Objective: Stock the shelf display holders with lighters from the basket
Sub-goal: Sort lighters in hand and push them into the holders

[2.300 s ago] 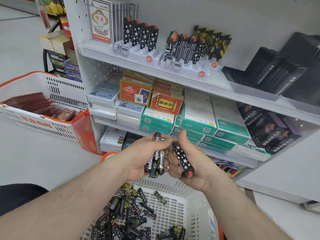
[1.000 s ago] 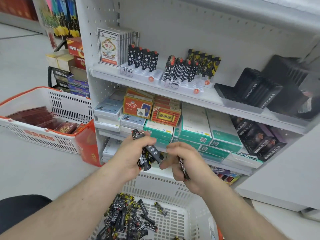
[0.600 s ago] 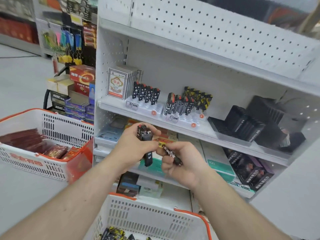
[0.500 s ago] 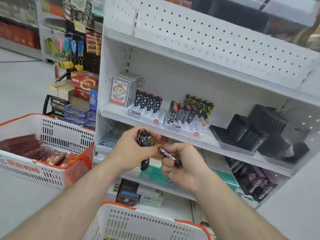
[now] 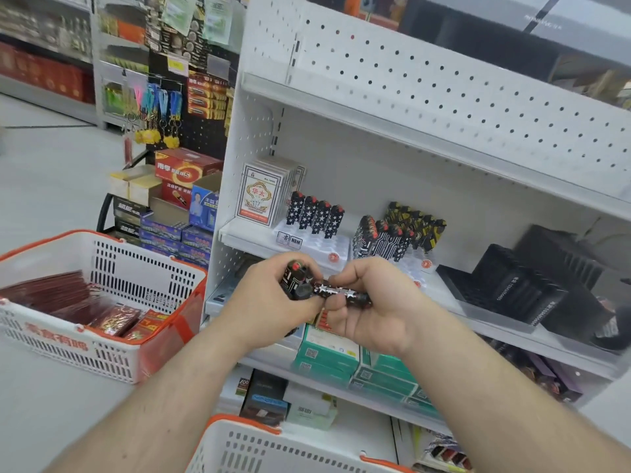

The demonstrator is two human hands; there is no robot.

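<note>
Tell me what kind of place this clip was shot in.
Most likely a small retail shop. White pegboard shelving holds boxed goods and lighters standing in display holders, shopping baskets of stock stand beside it, and keychains hang on a rack behind.

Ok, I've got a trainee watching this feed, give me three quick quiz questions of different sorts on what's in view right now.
1. True or false: the right hand holds a star-patterned lighter lying roughly level.
2. Which lighters stand in the holder beside the card packs? A) star-patterned B) yellow and black C) plain red
3. Fill in: the left hand grips a bunch of lighters whose tops are ____ in colour.

Key: 1 true; 2 A; 3 red.
</note>
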